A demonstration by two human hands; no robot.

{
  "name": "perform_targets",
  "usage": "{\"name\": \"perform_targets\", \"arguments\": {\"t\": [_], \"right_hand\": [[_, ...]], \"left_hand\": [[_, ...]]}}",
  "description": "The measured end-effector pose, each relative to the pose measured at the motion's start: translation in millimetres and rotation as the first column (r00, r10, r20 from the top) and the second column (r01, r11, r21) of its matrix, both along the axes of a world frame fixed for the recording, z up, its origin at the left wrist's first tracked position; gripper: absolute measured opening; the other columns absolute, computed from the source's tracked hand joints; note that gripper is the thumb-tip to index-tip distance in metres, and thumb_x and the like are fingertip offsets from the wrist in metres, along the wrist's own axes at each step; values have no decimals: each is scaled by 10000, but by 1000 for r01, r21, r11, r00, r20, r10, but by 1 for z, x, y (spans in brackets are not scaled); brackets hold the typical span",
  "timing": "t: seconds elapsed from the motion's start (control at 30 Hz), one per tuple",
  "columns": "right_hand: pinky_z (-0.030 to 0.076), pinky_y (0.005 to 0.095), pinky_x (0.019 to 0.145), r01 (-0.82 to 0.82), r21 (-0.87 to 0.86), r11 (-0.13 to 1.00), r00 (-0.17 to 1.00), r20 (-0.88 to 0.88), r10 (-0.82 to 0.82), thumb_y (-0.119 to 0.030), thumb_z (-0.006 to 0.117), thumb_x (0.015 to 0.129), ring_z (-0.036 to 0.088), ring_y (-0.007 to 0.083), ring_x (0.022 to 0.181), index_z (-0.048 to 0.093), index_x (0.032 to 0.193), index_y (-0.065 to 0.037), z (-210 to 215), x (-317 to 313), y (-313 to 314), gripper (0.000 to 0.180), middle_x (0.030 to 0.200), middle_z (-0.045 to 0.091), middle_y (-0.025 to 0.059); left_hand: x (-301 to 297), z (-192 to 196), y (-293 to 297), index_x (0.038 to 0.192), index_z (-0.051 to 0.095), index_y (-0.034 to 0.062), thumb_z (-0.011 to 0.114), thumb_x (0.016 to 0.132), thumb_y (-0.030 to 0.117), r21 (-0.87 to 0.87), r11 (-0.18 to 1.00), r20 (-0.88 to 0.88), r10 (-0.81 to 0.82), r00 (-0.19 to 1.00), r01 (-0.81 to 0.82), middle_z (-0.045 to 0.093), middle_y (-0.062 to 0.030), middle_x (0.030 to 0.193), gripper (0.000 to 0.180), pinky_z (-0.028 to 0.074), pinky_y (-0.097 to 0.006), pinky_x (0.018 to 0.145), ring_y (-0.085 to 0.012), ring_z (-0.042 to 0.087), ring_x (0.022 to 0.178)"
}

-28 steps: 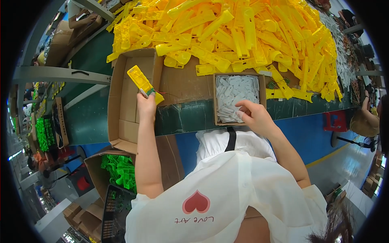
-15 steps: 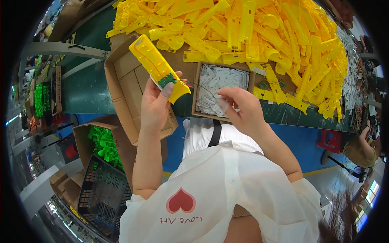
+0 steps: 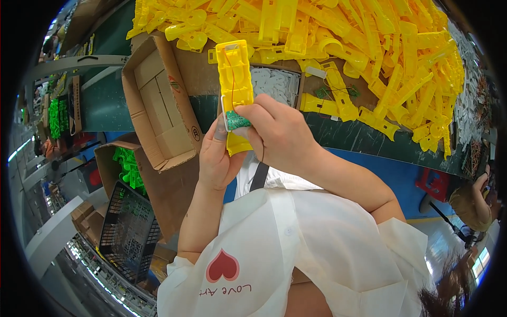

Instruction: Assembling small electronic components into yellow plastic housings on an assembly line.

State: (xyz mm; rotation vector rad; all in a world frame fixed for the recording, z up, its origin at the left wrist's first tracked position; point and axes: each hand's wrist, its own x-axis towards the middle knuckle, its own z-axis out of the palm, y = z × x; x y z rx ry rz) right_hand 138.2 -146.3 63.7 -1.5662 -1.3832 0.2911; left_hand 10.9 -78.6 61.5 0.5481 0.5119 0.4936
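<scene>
A long yellow plastic part (image 3: 234,79) with a small green circuit board (image 3: 238,119) and a thin red wire stands upright in front of me. My left hand (image 3: 217,156) grips its lower end from the left. My right hand (image 3: 279,136) presses its fingers on the green board from the right. Both hands are raised above the edge of the green table (image 3: 338,134). Behind the part lies a small cardboard box of white pieces (image 3: 274,84).
A big heap of yellow plastic parts (image 3: 369,47) covers the table. An empty open cardboard box (image 3: 158,105) sits at the left. Below left are a box with green parts (image 3: 127,166) and a black crate (image 3: 127,232). Another person (image 3: 472,201) is at the far right.
My left hand brought the yellow part from the open box toward me and turned it upright. My right hand left the box of white pieces and came onto the green board.
</scene>
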Motion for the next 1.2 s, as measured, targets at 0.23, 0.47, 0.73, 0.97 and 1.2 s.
{"name": "perform_targets", "arguments": {"t": [0.23, 0.47, 0.73, 0.97, 1.2], "right_hand": [[432, 205, 578, -218, -141, 966, 765, -639, 80, -25, 617, 731, 525, 77, 624, 488, 1088, -41, -19, 11, 22, 381, 862, 543, 48], [413, 193, 598, 29, -537, 843, 674, -612, -414, -45, 557, 782, 493, 59, 648, 532, 955, -1, -55, 23, -4, 180, 756, 547, 11], [455, 297, 622, 284, -659, 696, 877, -116, -467, -56, 550, 749, 576, 252, 678, 554, 886, 11, -64, -2, 2, 152, 763, 584, 148], [457, 358, 613, 419, -536, 733, 859, -28, -511, -140, 551, 758, 566, 315, 715, 552, 822, -8, -77, 7, 36, 147, 788, 587, 149], [496, 349, 577, 602, -491, 630, 772, 559, -303, -88, 529, 732, 595, 303, 691, 539, 810, -17, -97, 30, 127, 105, 788, 543, 146]], "left_hand": [[-33, -39, 94, 1179, 399, -19, 394, 893, 207, 125, 975, -21, 187, 982, -183, 486, -200, 1125, 364, 457, -391, 812, -270, 532, 935], [-61, -135, 308, 1203, 358, 4, 326, 912, 182, 53, 782, -213, 616, 758, -621, 485, -185, 1112, 342, 417, -465, 861, -305, 498, 998], [-42, -144, 369, 1108, 409, 18, 518, 824, 196, 87, 990, -460, 140, 877, -112, 445, -207, 1099, 353, 451, -431, 815, -327, 500, 931], [-34, -131, 238, 1135, 407, -65, 625, 709, 168, 661, 265, -750, 250, 612, 702, 536, -159, 917, 532, 432, -327, 700, -236, 519, 798], [-34, -145, 255, 1192, 403, 24, 464, 736, -58, 766, 83, -638, 214, 739, 637, 549, -72, 781, 467, 451, -241, 528, -117, 545, 610]]}}
